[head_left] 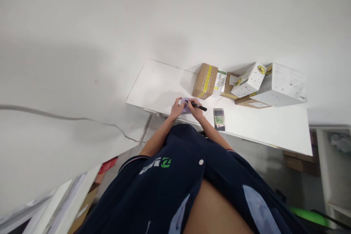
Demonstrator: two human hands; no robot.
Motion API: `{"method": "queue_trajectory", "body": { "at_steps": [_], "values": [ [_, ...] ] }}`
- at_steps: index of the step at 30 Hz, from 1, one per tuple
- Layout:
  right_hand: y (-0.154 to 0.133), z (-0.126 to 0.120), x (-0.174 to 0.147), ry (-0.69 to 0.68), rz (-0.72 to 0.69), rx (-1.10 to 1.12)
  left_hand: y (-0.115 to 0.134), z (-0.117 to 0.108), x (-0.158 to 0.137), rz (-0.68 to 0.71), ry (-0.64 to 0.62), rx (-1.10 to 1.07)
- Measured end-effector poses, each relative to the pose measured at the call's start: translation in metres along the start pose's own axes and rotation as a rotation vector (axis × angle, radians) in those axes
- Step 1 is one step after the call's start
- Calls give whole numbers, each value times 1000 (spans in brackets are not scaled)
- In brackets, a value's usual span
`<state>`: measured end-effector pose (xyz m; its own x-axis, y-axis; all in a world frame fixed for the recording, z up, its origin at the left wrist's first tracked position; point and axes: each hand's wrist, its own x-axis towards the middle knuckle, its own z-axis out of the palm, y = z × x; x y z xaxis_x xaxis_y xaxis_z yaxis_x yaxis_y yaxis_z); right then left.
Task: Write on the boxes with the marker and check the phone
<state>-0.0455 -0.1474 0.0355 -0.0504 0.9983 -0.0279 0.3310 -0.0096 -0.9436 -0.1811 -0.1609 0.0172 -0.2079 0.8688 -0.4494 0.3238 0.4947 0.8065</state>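
A small light-purple sheet of paper (186, 109) lies on the white table near its front edge; I cannot tell whether it is one sheet or a pad. My left hand (177, 109) holds its left side, fingers bent at the edge. In my right hand (195, 110) is a black marker pen (200, 106), gripped like a writing tool with its tip down at the paper. The right fingers cover part of the sheet. A phone (219, 120) lies on the table to the right of my right hand, its screen partly blurred out.
Behind the paper stands a brown carton with yellow tape (205, 80). Further right are several white and brown boxes (248, 80), with a large white box (285, 85) at the end. A grey cable (82, 119) hangs at left. Shelving (326, 168) stands at right.
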Motion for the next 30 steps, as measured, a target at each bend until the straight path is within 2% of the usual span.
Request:
{"method": "queue_trajectory", "body": {
  "at_steps": [12,16,19,23,25,26,28,30],
  "values": [
    [3,1,0,32,9,55,-1,-1,-2,-22,-6,5],
    [3,2,-1,55,112,231,-2,-1,-2,-21,-17,1],
    [1,-8,0,115,203,379,-4,-2,-2,-18,-26,-3],
    [12,-43,3,314,252,430,-6,-2,-2,-6,-29,-5],
    [28,-61,1,385,344,311,-6,-2,-2,-3,-21,1],
    [38,-68,-2,361,420,191,-7,-2,-2,-2,-17,6],
    [58,-77,-8,177,581,-84,-7,-1,-1,-1,-9,11],
    [75,-77,-16,32,654,-215,-8,-1,-2,4,-6,11]
  ]
}}
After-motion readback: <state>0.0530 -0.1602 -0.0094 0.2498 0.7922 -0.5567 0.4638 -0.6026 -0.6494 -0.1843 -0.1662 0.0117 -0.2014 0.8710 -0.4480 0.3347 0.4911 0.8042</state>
